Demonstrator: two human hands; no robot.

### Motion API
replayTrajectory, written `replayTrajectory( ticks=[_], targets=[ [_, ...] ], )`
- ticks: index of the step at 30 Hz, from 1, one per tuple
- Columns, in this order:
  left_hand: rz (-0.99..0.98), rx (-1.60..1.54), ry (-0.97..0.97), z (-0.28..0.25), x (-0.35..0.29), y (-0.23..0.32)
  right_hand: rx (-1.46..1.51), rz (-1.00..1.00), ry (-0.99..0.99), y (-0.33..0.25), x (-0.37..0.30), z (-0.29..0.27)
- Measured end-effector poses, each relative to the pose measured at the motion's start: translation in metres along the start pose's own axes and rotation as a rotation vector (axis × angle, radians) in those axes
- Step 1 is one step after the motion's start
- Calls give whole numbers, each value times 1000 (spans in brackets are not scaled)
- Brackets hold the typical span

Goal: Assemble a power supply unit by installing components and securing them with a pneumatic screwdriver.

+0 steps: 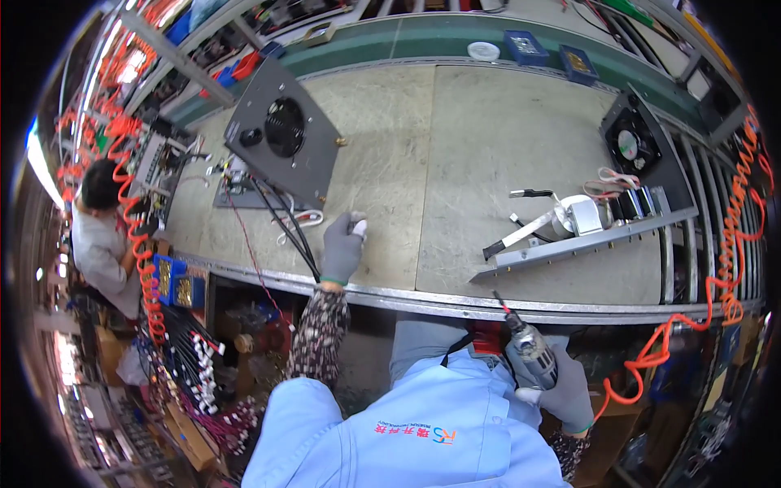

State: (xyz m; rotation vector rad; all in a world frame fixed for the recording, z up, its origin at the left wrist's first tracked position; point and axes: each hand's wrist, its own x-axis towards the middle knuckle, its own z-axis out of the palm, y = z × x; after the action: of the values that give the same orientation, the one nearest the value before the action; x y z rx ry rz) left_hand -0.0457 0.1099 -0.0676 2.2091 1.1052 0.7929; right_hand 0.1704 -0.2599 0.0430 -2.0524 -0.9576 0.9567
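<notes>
My left hand (343, 248), in a grey glove with pale fingertips, is just above the bench's near edge. Its fingers are curled together, and anything small in them is hidden. Beside it, black cables and a thin red wire run down from a grey metal chassis (281, 142), whose upright panel has a round black fan opening. My right hand (569, 394), also gloved, grips a power screwdriver (533, 355) below the bench edge, its bit tilted up and left. Beyond the bit lies a second metal chassis (586, 237) with a fan, black blocks and loose cables.
An orange coiled air hose (651, 358) hangs at my right. Blue bins (525, 47) and a white round lid (483, 51) stand along the back. At far left a person (102, 232) works near more bins and wire bundles (199, 366). Rollers (691, 220) adjoin the bench's right end.
</notes>
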Motion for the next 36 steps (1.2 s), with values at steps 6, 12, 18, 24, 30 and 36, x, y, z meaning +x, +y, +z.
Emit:
replayTrajectory(
  ticks=[6, 12, 18, 24, 30, 36],
  targets=[
    [-848, -1919, -490, 15, -46, 98, 44, -145, -65, -15, 14, 25],
    [-908, -1846, -477, 32, -66, 135, 2, -65, -88, -17, 22, 38],
    [-782, -1627, -500, 30, -65, 133, 38, -58, -55, -12, 15, 37],
    [-640, -1278, -525, 20, -64, 144, 23, 33, -93, -13, 14, 31],
    [-510, -1025, -598, 12, -57, 148, -58, -8, -116, -6, 8, 26],
    [-281, -571, -811, 5, -44, 150, -231, -114, 12, -2, -4, 22]
  ],
)
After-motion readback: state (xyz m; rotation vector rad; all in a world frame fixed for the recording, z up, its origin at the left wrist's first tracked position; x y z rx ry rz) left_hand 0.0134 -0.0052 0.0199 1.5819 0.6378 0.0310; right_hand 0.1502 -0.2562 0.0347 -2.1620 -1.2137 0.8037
